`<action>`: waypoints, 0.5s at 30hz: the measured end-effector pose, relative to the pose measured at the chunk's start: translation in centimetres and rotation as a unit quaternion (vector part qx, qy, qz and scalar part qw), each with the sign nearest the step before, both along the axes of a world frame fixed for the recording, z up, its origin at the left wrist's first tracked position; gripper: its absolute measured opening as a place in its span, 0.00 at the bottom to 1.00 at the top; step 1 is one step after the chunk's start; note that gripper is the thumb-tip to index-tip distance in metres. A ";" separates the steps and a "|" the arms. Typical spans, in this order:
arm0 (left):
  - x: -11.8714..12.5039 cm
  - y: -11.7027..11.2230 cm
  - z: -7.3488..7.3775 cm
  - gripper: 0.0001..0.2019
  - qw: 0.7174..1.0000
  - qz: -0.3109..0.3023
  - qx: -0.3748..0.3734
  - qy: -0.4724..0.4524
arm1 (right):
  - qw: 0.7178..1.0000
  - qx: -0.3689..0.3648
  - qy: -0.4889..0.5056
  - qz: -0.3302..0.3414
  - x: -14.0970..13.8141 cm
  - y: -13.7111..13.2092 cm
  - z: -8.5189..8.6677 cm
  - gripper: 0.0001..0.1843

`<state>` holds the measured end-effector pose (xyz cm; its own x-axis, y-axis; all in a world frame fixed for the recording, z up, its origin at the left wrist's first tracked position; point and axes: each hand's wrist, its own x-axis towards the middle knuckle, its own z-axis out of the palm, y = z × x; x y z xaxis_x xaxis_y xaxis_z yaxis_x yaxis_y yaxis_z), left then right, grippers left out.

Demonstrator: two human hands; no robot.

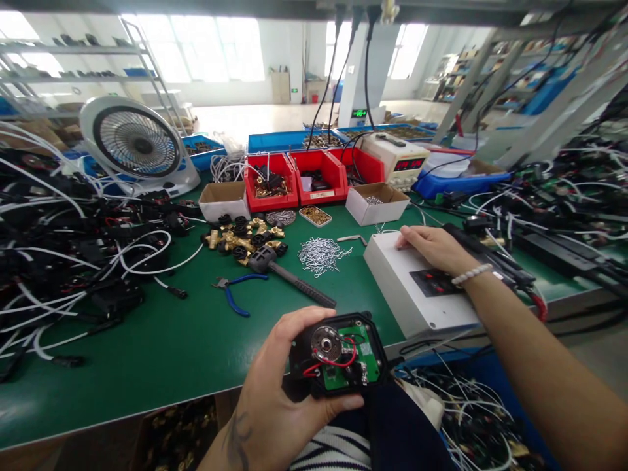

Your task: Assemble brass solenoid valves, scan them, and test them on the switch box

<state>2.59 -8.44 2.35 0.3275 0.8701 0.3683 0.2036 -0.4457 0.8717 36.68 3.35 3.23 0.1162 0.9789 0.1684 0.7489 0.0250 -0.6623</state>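
One black housing [379, 340] sits in the left hand [282, 387], the grip spanning its sides near the edge of the surface [196, 347], presumably keeping the circuit board [367, 356] exposed. The right hand [434, 248] lies on the pale box [405, 297], perhaps steadying it; its grip cannot be told.

Underside of black housing [381, 347] hidden from view

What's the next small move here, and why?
Probably a small adjustment by the right hand at the far end of the white box beneath it: its fingers are there, while the left hand holds the open black housing, circuit board exposed. Exact contact is unclear.
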 end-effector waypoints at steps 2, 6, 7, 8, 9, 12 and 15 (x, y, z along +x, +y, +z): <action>0.1 0.1 0.1 0.31 1.000 0.003 0.007 0.006 | 1.000 0.001 -0.001 0.002 0.0 0.0 0.0 0.34; 0.2 0.0 0.1 0.31 1.000 0.002 0.019 0.006 | 1.000 0.002 -0.003 0.004 0.0 -0.1 0.0 0.36; 0.2 0.0 0.1 0.31 1.000 0.001 0.020 0.004 | 1.000 0.002 -0.003 0.005 0.0 0.0 0.0 0.36; 0.2 0.0 0.0 0.32 1.000 0.000 0.020 0.001 | 1.000 0.002 -0.003 0.005 0.0 0.0 -0.1 0.36; 0.2 -0.1 0.0 0.32 1.000 0.000 0.020 -0.002 | 1.000 0.002 -0.003 0.005 0.0 0.0 -0.1 0.36; 0.1 -0.2 -0.2 0.32 1.000 0.001 0.016 -0.010 | 1.000 0.001 -0.006 0.004 0.0 -0.1 -0.1 0.36; 0.1 -0.2 -0.3 0.32 1.000 0.001 0.015 -0.011 | 1.000 0.001 -0.008 0.002 0.0 -0.1 -0.1 0.36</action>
<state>2.67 -8.66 2.10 0.3179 0.8588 0.4018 0.1860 -0.4720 0.8618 36.68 3.25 3.13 0.1102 0.9790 0.1716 0.7596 0.0283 -0.6498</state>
